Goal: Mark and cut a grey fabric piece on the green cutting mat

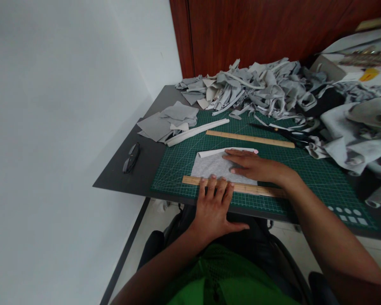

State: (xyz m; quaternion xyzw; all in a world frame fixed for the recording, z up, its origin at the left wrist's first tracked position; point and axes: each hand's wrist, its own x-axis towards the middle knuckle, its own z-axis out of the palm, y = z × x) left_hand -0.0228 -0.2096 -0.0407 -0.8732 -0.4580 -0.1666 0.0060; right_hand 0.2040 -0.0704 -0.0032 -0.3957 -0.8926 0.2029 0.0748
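Note:
A light grey piece of fabric lies on the green cutting mat, its far edge rolled or folded over into a pale strip. Across its near edge runs a wooden ruler. My left hand presses on this ruler with fingertips spread and thumb out to the side. Flat on the fabric rests my right hand, fingers stretched toward the left near the folded edge. A small pink spot shows at the right end of the fold; what it is I cannot tell.
Behind the fabric lie a second wooden ruler, black scissors and a pale rolled strip. Grey fabric pieces and glasses are at the left. A scrap heap spans the back; larger cloth lies right.

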